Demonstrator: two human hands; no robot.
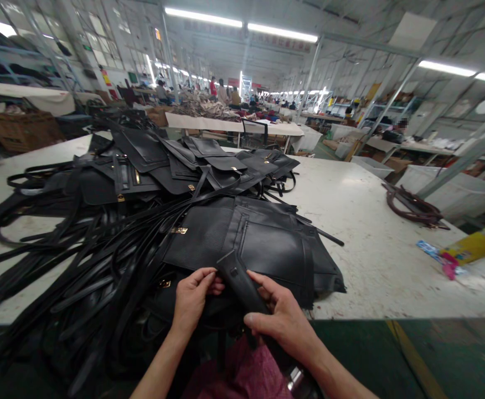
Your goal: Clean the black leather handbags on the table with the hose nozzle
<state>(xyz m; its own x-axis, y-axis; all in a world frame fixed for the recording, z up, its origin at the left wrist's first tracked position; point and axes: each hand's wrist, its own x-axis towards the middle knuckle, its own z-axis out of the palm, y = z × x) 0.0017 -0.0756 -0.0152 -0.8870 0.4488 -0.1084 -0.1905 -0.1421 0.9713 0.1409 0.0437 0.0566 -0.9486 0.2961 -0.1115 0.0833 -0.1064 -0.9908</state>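
Note:
My right hand is wrapped round a long black piece with a small square detail near its upper end; its exact kind is unclear. A silver metal part shows below that hand, and I cannot tell whether it belongs to the piece. Close to the piece's upper left edge, my left hand is closed in a pinch; anything in the fingertips is too small to make out. Under and beyond both hands lies a black leather bag panel with a gold clasp.
Several more black bag parts are heaped at the back left of the white table. Long black straps spill over its front edge. To the right are coiled brown straps and a yellow cylindrical thing.

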